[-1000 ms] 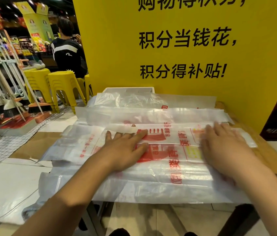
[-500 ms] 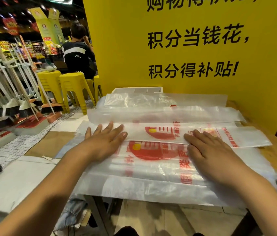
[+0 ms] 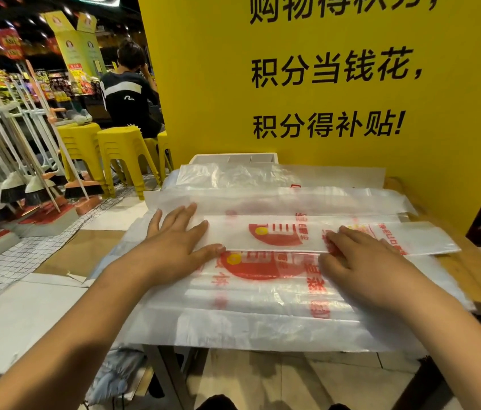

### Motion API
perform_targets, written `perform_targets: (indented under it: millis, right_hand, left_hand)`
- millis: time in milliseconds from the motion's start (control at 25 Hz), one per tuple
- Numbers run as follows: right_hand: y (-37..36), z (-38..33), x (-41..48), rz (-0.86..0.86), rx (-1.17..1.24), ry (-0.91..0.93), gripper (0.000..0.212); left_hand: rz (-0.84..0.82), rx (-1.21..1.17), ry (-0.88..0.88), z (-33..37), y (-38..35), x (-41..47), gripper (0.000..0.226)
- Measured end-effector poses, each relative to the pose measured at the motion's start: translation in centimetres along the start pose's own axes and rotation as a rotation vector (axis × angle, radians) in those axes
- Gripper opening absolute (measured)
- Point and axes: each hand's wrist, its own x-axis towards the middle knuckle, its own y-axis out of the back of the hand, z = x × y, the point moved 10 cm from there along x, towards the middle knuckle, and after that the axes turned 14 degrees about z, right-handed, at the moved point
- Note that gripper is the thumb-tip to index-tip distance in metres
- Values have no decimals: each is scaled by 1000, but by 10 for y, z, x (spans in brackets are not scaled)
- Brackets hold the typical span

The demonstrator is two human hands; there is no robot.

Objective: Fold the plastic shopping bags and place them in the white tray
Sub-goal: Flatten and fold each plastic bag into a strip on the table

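1. Head view, centre of the frame: a folded bag [image 3: 277, 235], made of thin, glossy, translucent white plastic, lies as a long narrow strip running left to right. It carries a red half-round logo with a yellow dot and red characters.
2. Below it, in the lower centre, sits a pile of bags [image 3: 263, 316] of the same filmy plastic. They lie flat with soft lengthwise creases, and their near edge hangs over the table front.
3. The left hand [image 3: 180, 247] lies palm down on the left end of the strip. Its fingers are straight and fanned wide, pressing the plastic flat without holding it.
4. The right hand [image 3: 360, 261] lies palm down, right of centre. Its fingers are close together and only slightly bent, with the tips on the strip's near edge. It pinches nothing that I can see.
5. Above the strip, more loose bags [image 3: 277, 176] lie crinkled and cloudy across the frame.
6. The white tray [image 3: 203, 157] stands at upper centre behind those bags. It is rectangular with a smooth rim and is partly hidden by them.
7. The table [image 3: 476, 279] shows bare tan wood at the right.
8. A matte yellow panel [image 3: 455, 113] with black characters fills the upper right.
9. At the upper left are stacked yellow plastic stools [image 3: 121, 143], a row of slanted brooms [image 3: 38, 187], and a seated person [image 3: 127, 96] in a dark top.
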Motion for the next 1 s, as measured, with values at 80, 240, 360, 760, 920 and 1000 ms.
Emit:
perform_targets:
  millis: [80,240,360,760,920,1000]
  right_hand:
    - [16,-6,6,68,-79,72,40]
    - [35,-15,12,178,-172,144,30]
    - [48,-8,17,279,-172,105,32]
    - [115,5,23,841,-168,40,30]
    - [133,-15,23,969,9,61,33]
    - [136,-29,27,1004,49,121,35]
  left_hand:
    - [12,11,-85,10,11,1,92]
    - [145,-44,-214,26,30,0,56]
    - [341,-83,-296,41,49,-9,38]
    - [730,-186,-379,74,85,-103,37]
    - [814,-288,-303,80,85,-132,37]
    - [885,-326,-278,86,88,-144,39]
